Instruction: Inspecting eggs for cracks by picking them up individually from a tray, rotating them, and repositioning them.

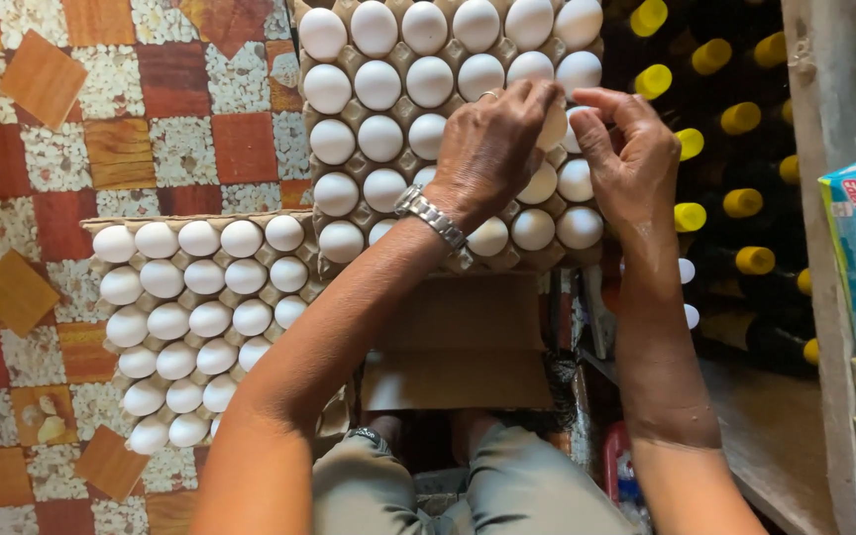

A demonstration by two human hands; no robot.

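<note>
- The left hand (492, 149), with a metal watch (431, 216) at the wrist, lies fingers-down on the upper egg tray (324, 260), its fingertips closed on a white egg (553, 124).
- The right hand (628, 159) touches the same egg from the other side, fingers curled narrow.
- A second tray of white eggs (195, 327) sits left of the left forearm.
- A cardboard box (463, 342) lies below both hands.
- Yellow-capped bottles (740, 119) stand just right of the right hand.
</note>
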